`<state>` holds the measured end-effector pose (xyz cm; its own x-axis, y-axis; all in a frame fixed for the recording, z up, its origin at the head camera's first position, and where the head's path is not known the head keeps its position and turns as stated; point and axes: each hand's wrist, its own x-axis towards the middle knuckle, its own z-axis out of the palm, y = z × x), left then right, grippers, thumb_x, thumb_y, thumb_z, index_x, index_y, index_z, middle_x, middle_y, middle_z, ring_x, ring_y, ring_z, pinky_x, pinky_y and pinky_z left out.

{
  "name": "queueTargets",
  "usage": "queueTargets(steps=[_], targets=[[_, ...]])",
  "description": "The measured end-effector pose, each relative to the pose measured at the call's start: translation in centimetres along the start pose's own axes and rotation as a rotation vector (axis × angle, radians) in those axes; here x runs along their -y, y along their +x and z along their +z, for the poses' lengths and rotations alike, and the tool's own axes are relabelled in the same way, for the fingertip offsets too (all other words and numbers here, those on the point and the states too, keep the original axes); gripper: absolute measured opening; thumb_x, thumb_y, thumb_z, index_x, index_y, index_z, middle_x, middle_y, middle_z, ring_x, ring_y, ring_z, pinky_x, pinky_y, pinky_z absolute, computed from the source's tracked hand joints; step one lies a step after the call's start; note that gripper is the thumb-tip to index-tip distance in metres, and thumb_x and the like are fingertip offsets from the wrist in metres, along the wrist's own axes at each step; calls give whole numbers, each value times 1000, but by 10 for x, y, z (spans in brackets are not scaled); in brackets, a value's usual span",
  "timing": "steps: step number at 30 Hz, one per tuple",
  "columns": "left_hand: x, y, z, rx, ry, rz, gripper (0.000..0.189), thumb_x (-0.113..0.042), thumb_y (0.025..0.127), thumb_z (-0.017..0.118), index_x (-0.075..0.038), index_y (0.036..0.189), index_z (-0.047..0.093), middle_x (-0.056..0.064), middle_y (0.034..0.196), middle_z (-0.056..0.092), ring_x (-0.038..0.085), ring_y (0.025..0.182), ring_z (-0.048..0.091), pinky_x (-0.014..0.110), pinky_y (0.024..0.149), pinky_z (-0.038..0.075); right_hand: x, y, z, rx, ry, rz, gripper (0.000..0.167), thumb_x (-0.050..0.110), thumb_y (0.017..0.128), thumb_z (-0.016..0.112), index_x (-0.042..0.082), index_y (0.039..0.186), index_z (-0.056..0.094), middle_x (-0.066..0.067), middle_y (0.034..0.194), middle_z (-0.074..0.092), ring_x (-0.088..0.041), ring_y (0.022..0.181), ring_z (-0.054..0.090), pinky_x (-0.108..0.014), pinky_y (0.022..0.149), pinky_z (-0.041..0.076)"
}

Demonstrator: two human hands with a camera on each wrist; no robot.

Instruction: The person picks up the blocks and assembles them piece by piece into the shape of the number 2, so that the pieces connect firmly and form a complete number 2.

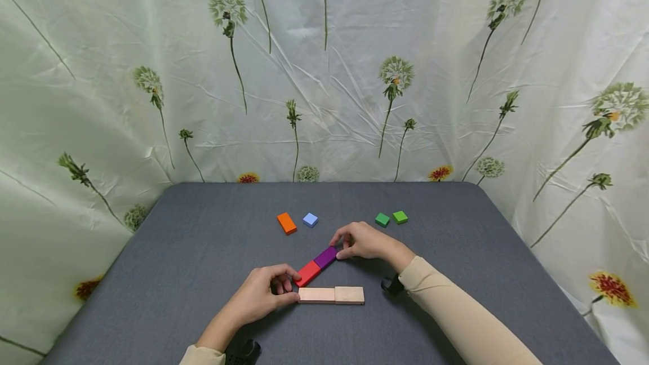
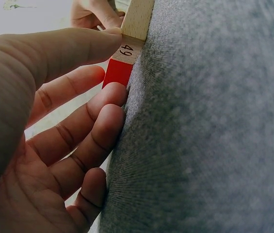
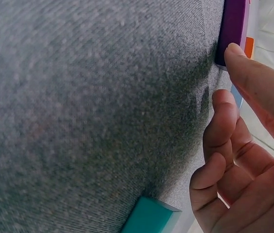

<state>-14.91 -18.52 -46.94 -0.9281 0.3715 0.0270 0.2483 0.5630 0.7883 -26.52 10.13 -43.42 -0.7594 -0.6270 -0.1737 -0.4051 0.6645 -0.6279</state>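
A red block (image 1: 307, 273) and a purple block (image 1: 325, 257) lie end to end in a slanting row. Below them, two plain wooden blocks (image 1: 316, 295) form a level row, so the rows make a sideways V. At its point, my left hand (image 1: 263, 294) pinches the ends of the red block and the left wooden block between index finger and thumb. The wooden block's end face (image 2: 125, 51) bears the number 49. My right hand (image 1: 366, 241) pinches the far end of the purple block (image 3: 233, 31) with thumb and index finger; its index fingertip is hidden in the right wrist view.
Behind the hands lie an orange block (image 1: 287, 223) and a light blue block (image 1: 310, 219). A dark green block (image 1: 382, 219) and a light green block (image 1: 400, 217) lie beyond the right hand. The grey table (image 1: 203, 230) ends at a flowered curtain (image 1: 345, 83).
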Motion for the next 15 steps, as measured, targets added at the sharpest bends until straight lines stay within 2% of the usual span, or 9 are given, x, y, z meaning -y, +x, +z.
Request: queueTargets(steps=[15], targets=[[-1, 0, 0, 3, 3, -6, 28, -23, 87, 92, -19, 110, 77, -7, 86, 65, 5, 73, 58, 24, 63, 47, -1, 0, 0, 1, 6, -3, 24, 15, 96, 82, 14, 119, 78, 6, 76, 61, -6, 66, 50, -21, 60, 39]])
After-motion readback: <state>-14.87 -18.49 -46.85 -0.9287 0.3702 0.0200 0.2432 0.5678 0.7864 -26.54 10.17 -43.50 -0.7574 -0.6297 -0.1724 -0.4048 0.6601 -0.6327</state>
